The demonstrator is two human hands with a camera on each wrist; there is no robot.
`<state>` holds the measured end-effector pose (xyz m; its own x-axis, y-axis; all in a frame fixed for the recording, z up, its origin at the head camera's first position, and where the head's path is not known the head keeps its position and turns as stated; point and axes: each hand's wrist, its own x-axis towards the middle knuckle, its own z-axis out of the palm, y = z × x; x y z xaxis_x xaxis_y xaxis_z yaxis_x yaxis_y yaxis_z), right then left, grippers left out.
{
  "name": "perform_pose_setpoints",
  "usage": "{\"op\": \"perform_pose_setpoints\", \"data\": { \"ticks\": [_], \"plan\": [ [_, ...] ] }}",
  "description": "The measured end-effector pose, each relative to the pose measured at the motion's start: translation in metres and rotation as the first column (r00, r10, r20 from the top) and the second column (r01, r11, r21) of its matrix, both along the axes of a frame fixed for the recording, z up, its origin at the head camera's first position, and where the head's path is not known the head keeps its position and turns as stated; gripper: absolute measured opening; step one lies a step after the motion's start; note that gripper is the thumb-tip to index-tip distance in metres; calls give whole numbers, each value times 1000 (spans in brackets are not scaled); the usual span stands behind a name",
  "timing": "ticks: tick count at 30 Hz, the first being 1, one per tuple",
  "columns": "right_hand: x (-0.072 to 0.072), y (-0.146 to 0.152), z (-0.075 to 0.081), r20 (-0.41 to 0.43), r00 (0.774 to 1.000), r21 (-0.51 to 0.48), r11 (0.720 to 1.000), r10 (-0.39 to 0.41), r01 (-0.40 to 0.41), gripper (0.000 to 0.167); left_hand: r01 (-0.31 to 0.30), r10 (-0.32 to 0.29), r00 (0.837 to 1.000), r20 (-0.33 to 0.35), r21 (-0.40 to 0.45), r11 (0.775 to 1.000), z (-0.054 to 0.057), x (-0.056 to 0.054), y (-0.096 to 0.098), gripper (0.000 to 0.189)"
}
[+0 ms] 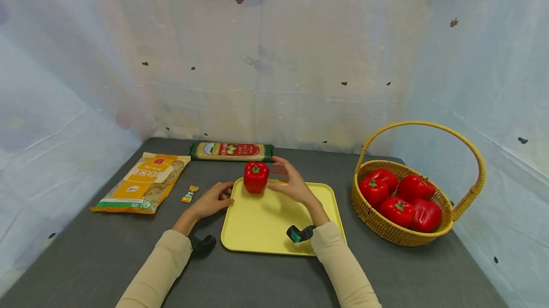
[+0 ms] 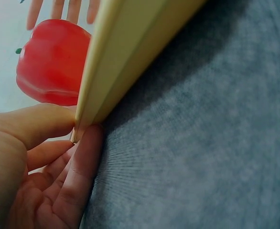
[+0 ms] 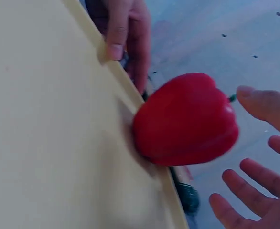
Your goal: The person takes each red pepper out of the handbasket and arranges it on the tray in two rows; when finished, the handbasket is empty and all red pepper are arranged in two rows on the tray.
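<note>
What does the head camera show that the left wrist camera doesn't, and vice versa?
Only the head view: the basket, the peppers in it, the orange bag, the long packet and the small packet.
Only the left wrist view: a close-up of the left hand pinching the edge of the tray.
Both: that hand, the tray, the red pepper on it, the right hand and the gray table.

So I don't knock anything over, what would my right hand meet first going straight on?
Probably the red pepper on the tray, just ahead of the right hand, though depth is unclear.
</note>
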<state>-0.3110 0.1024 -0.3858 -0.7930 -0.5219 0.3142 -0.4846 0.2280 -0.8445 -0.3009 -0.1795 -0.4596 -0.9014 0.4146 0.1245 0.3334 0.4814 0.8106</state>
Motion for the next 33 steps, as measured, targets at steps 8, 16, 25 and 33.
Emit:
{"op": "perform_pose_setpoints", "data": {
  "ticks": [8,16,25,33],
  "plan": [
    [10,31,15,-31,999,31,999,-21,22,69,31,-31,999,17,10,999,34,23,10,53],
    [21,70,33,-131,990,47,997,-57,63,57,0,0,1000,-12,-13,1000,3,2,3,55],
    [32,112,54,-176,970,65,982,-167,180,45,17,-17,1000,8,13,1000,-2,0,-1,57],
    [31,158,57,-267,915,80,939,-304,335,47,12,-12,1000,20,22,1000,1,0,0,57]
  ]
}}
